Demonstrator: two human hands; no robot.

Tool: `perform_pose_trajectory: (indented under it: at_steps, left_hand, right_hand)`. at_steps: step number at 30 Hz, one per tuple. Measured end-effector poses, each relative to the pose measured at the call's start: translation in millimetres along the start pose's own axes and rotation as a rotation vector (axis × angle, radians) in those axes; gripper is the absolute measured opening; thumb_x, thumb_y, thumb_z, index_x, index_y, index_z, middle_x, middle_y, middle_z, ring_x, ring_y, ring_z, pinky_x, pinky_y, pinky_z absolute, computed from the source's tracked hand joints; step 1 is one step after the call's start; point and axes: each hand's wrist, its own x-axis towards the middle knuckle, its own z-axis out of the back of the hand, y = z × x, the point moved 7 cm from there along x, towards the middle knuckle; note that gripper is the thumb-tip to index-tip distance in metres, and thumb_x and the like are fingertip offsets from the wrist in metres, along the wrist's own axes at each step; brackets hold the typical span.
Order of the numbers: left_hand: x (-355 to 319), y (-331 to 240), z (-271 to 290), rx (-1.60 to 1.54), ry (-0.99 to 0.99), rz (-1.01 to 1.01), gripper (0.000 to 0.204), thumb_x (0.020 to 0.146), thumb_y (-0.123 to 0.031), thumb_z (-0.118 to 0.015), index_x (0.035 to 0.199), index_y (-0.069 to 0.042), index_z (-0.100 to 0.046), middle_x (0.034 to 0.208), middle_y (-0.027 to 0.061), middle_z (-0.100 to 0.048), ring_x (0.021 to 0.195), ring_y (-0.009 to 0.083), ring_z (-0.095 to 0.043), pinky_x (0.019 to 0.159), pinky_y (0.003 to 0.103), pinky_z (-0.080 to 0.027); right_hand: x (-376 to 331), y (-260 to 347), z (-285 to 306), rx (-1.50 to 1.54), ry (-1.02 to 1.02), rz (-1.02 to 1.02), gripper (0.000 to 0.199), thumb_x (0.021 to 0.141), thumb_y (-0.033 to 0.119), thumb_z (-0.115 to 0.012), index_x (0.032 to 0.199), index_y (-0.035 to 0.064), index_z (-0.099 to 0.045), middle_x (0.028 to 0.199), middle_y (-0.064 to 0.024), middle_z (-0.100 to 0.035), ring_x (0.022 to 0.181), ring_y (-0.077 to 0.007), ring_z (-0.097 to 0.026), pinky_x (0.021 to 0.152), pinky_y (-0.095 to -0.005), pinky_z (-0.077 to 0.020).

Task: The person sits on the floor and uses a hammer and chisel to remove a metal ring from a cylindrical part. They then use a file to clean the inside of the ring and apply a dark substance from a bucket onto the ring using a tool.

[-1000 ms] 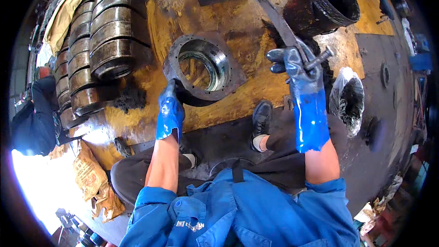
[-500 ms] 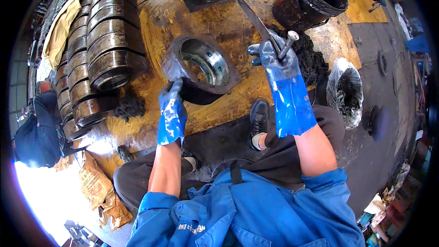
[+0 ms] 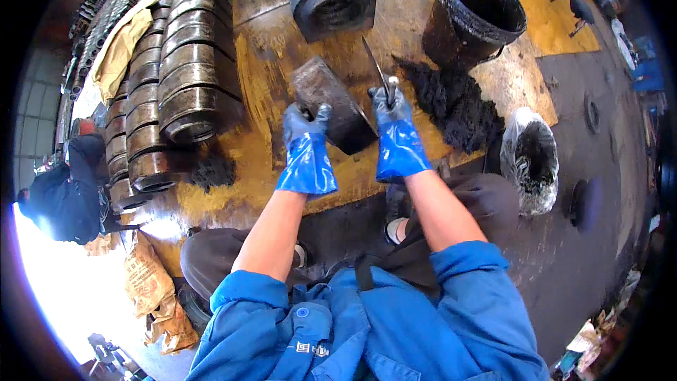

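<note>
My left hand, in a blue rubber glove with a blackened palm, grips the lower left side of a dark metal block. Tilted on the worn board, the block turns a flat side up, so its round bore is hidden. Close to its right side, my gloved right hand is closed around a long flat metal tool with a round-headed end. The tool's thin blade points away from me, toward a row of similar dark blocks.
A black-smeared bucket stands at the far right, with a heap of black stringy material before it. Nearer is a plastic-lined container. Rows of ringed metal parts lie left. A person is at the far left.
The block has tipped from bore showing to flat side up. My right hand has come left and down beside it with the tool. The whole view has shifted slightly.
</note>
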Motion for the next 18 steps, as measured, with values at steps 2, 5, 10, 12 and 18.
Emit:
perform_pose_trajectory:
  at_steps: [2,5,10,12,18]
  left_hand:
    - [6.9,-14.0,-17.8,0.148,0.003,-0.008,0.045,0.075,-0.033,-0.081,0.1,0.002,-0.065,0.099,0.0224,-0.069,0.094,0.0368,-0.066,0.081,0.045,-0.051]
    - [10.5,-33.1,-34.4,0.283,-0.056,0.026,0.05,0.078,-0.036,-0.077,0.11,0.0,-0.063,0.112,0.0231,-0.066,0.106,0.0391,-0.062,0.09,0.046,-0.049]
    - [20.0,-31.9,-31.0,0.227,0.099,-0.023,0.05,0.079,-0.034,-0.077,0.109,0.004,-0.062,0.107,0.0234,-0.066,0.101,0.0365,-0.064,0.088,0.044,-0.05]
    - [38.0,-2.6,-17.5,0.113,0.081,0.036,0.048,0.08,-0.034,-0.075,0.107,0.003,-0.062,0.103,0.0223,-0.066,0.097,0.0321,-0.065,0.085,0.041,-0.05]
    - [153.3,32.2,-1.9,-0.023,0.208,-0.237,0.054,0.089,-0.037,-0.066,0.124,0.003,-0.057,0.115,0.02,-0.064,0.11,0.0259,-0.061,0.096,0.036,-0.047]
  right_hand:
    - [-1.7,-16.8,1.1,-0.023,-0.053,0.093,0.016,0.096,0.016,-0.061,0.104,0.0032,-0.064,0.088,-0.0009,-0.063,0.076,-0.0125,-0.056,0.067,-0.0283,-0.0481]
    - [-1.9,-32.8,2.5,0.143,-0.046,-0.113,0.019,0.099,0.024,-0.058,0.1,0.0054,-0.063,0.084,0.0004,-0.06,0.075,-0.0101,-0.053,0.064,-0.0295,-0.0448]
    - [-5.2,-40.1,-10.4,0.238,-0.159,-0.168,0.028,0.101,0.035,-0.055,0.086,0.011,-0.058,0.072,0.0063,-0.046,0.066,-0.0071,-0.039,0.056,-0.03,-0.0355]
    - [-7.4,-47.3,-11.3,0.166,-0.232,-0.087,0.03,0.101,0.036,-0.055,0.085,0.011,-0.057,0.072,0.0065,-0.047,0.066,-0.0066,-0.039,0.056,-0.0297,-0.0356]
    - [-3.5,-68.3,-10.3,0.016,-0.312,-0.239,0.041,0.101,0.04,-0.051,0.104,0.001,-0.064,0.082,-0.0058,-0.064,0.078,-0.0141,-0.057,0.072,-0.0332,-0.0492]
